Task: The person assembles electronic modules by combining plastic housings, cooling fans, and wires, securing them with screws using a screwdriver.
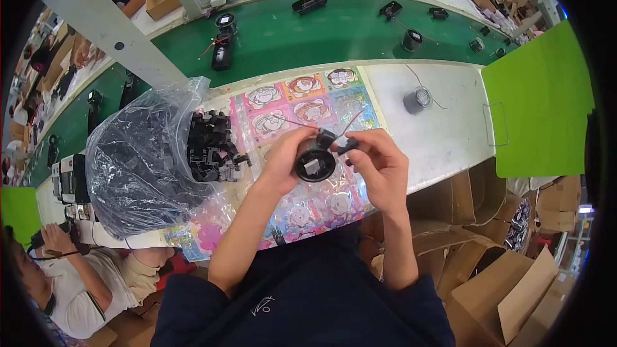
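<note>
While we look down over the front edge of the bench point(443, 122), we see the left hand point(283, 157) curled around a round black part point(315, 164), fingers closed on its rim, holding it above the cartoon-printed mat point(289, 99). Our right hand point(379, 167) pinches a small black piece point(347, 146) between thumb and fingertips, just beside the round part's upper edge, where thin red and black wires point(350, 122) lead off. At the mat's left edge a clear plastic bag point(141, 167) spills black parts point(209, 144). Toward the bench's back right corner lies a small grey cylinder point(416, 99), well apart from both hands.
</note>
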`<state>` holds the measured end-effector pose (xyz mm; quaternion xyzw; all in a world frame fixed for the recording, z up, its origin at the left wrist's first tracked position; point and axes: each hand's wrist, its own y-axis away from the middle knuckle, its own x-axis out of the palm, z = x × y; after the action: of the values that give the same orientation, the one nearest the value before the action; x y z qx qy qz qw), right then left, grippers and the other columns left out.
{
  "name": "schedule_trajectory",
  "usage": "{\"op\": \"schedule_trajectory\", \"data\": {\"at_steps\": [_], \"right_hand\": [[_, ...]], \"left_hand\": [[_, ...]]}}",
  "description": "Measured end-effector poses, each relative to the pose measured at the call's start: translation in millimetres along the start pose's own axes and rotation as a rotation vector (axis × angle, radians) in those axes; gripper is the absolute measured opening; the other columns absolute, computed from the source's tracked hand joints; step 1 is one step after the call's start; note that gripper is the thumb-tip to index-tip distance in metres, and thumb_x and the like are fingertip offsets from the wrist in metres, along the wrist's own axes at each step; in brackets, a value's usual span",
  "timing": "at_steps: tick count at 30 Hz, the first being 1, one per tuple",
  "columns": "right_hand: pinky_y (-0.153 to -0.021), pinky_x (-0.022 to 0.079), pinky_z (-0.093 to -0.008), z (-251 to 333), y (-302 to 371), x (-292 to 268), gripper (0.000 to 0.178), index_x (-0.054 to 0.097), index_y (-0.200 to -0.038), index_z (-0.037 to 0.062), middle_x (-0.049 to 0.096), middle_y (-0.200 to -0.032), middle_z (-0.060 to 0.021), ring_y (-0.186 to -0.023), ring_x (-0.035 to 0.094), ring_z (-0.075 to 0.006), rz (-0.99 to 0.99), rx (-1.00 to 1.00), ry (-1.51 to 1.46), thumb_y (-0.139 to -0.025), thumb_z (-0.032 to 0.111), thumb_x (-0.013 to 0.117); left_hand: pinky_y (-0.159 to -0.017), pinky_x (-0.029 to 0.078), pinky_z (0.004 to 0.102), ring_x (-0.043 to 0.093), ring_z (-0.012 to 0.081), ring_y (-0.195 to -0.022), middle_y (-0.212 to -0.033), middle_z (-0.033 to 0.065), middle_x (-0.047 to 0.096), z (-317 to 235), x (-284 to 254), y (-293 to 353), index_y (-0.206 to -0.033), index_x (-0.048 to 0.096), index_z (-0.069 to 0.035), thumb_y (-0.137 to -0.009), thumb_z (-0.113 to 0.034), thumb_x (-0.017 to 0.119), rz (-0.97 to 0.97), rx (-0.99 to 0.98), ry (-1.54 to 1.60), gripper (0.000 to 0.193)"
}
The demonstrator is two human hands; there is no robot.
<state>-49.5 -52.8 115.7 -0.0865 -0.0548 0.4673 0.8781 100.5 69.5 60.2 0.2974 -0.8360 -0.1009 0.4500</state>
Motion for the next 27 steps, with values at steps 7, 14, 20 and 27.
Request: {"op": "schedule_trajectory", "data": {"at_steps": [7, 14, 20, 27], "right_hand": [[-0.069, 0.052, -0.0286, -4.6, 1.9, 6.7, 0.028, 0.068, -0.117, 0.0003, 0.073, -0.094, -0.0102, -0.076, 0.066, -0.0152, 0.081, 0.079, 0.365, -0.091, 0.004, 0.076], [-0.072, 0.051, -0.0271, -21.9, 15.7, 10.7, 0.031, 0.067, -0.118, -0.0018, 0.074, -0.094, -0.0082, -0.078, 0.064, -0.0118, -0.037, 0.140, 0.294, -0.090, 0.005, 0.077], [-0.075, 0.051, -0.0264, -27.9, 21.3, 8.9, 0.032, 0.068, -0.120, -0.0021, 0.071, -0.094, -0.0060, -0.080, 0.061, -0.0102, 0.012, 0.183, 0.188, -0.090, 0.005, 0.077], [-0.078, 0.051, -0.0240, -20.0, 25.8, 3.0, 0.024, 0.070, -0.115, -0.0033, 0.073, -0.097, -0.0032, -0.086, 0.064, -0.0071, 0.069, 0.308, -0.082, -0.093, 0.005, 0.076]], "left_hand": [[-0.085, 0.052, 0.0268, 0.065, 0.0120, -0.095, -0.103, 0.0039, 0.068, 7.2, 7.6, 14.9, -0.107, 0.068, -0.003, -0.104, -0.018, 0.052, 0.036, 0.139, -0.286, 0.021], [-0.093, 0.049, 0.0284, 0.065, 0.0142, -0.103, -0.109, 0.0073, 0.071, 23.2, -2.6, 22.0, -0.106, 0.070, 0.002, -0.102, -0.019, 0.057, 0.028, 0.278, -0.478, 0.025], [-0.080, 0.050, 0.0237, 0.064, 0.0089, -0.087, -0.093, 0.0032, 0.070, 31.5, 9.2, 37.5, -0.100, 0.069, 0.002, -0.092, -0.004, 0.068, -0.010, 0.461, -0.352, 0.010], [-0.077, 0.050, 0.0251, 0.065, 0.0094, -0.085, -0.093, 0.0033, 0.069, 37.2, 3.2, 37.0, -0.096, 0.070, 0.003, -0.089, 0.000, 0.075, 0.080, 0.437, -0.293, 0.009]]}}
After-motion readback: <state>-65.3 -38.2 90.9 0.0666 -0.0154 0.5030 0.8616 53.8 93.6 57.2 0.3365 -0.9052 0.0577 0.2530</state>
